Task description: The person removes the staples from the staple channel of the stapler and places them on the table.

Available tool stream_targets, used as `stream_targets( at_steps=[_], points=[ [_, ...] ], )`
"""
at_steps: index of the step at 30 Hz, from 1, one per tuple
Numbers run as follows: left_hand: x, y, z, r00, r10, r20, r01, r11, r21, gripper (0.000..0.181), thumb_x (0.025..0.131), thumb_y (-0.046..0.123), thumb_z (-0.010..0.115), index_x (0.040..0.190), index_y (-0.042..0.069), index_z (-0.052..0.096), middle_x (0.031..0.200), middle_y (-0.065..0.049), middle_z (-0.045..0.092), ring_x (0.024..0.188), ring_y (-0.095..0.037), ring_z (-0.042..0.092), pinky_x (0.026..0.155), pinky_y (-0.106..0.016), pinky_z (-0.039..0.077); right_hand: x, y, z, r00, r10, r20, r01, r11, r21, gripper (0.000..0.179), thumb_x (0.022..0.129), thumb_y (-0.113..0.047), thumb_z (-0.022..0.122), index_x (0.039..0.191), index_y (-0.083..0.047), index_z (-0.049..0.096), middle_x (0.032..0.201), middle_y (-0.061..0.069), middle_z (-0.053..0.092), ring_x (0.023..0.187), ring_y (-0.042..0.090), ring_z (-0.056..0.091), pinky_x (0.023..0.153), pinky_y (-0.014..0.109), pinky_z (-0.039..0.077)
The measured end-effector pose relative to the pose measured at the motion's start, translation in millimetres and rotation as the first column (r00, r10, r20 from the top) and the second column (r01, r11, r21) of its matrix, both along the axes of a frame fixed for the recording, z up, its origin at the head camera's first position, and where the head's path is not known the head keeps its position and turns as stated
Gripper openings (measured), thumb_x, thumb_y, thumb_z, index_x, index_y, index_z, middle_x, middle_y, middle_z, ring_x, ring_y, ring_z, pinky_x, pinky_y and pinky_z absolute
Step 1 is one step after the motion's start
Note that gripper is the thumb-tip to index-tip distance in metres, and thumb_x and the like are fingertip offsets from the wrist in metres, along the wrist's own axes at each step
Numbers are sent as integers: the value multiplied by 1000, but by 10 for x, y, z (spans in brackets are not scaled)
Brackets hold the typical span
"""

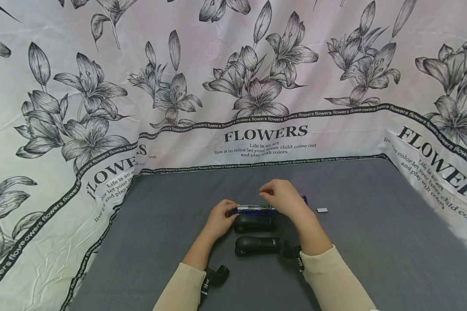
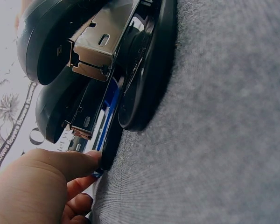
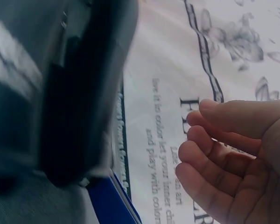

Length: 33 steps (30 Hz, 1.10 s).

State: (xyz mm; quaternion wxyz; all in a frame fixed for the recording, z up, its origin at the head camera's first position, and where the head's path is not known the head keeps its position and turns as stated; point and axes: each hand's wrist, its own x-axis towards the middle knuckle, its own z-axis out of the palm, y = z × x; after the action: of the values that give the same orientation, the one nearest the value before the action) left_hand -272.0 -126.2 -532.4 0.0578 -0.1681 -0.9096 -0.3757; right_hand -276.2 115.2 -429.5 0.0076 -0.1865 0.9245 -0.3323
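Lettering (image 1: 266,133) reads clearly on my head feed, printed on the floral cloth (image 1: 179,149) behind the bench (image 1: 171,190): "FLOWERS", then "Life is an art", "live it in color let your inner child come out" and "and play with colors". The print repeats at both sides, folded over on the left, and the black bands (image 1: 334,112) say "flowers" again and again. On the nearer black stapler (image 1: 258,245) I make out a pale mark, too small to read.

Just beyond the farther black stapler (image 1: 255,223) lies the blue stapler (image 1: 254,210), crosswise on the bench, slim, with a bright silvery metal rail along it and blue showing below and at its right. I see the left hand (image 1: 220,219) with thumb and fingers pinching its left end. The right hand (image 1: 283,196) hangs over its right part, fingers loosely bent, thumb close to the index finger, nothing visible between them. A small pale strip (image 1: 322,210) lies to the right, apart from the staplers.
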Motion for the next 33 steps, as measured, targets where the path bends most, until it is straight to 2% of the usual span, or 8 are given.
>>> stream_targets(
  at_steps=[10,15,19,22,27,33],
  points=[
    [-4,-4,-15,1000,-8,-13,8,1000,9,24,94,8,75,118,6,77,111,-1,64,72,-10,49,65,-27,42,41,-264,-154,990,124,65,-130,986,101,21,100,-12,68,115,-2,77,109,10,72,100,28,68,88,45,55],
    [8,-2,-10,1000,-4,-14,4,1000,4,25,94,9,75,119,6,76,113,-1,64,72,-10,49,65,-28,42,43,-369,-256,987,155,48,-161,972,168,18,99,-6,66,109,-1,79,105,11,73,101,31,68,89,47,54],
    [7,7,-5,1000,3,-17,-3,1000,1,25,94,8,76,119,6,77,112,-1,65,72,-10,49,65,-27,42,37,-413,-320,987,154,37,-158,965,209,19,100,-4,62,105,-2,80,103,12,73,98,30,68,88,46,54],
    [5,17,-2,1000,4,-15,-4,1000,4,25,94,8,76,118,6,77,112,-1,65,71,-10,48,65,-27,42,34,-415,-337,989,141,46,-147,967,206,20,100,-4,60,104,-2,80,104,12,74,95,28,69,86,45,54],
    [1,22,-1,1000,-1,-9,1,1000,6,25,94,9,75,119,6,77,112,-1,65,71,-9,48,64,-27,42,27,-418,-347,991,121,57,-129,977,171,19,100,-5,62,103,-3,80,101,10,74,84,22,66,80,42,53],
    [10,10,11,1000,0,2,0,1000,17,24,94,8,75,118,6,77,112,-1,64,71,-10,48,65,-27,42,44,-445,-369,995,46,91,-56,993,103,17,99,-9,67,109,-2,79,104,10,75,86,21,67,80,41,55]
  ],
)
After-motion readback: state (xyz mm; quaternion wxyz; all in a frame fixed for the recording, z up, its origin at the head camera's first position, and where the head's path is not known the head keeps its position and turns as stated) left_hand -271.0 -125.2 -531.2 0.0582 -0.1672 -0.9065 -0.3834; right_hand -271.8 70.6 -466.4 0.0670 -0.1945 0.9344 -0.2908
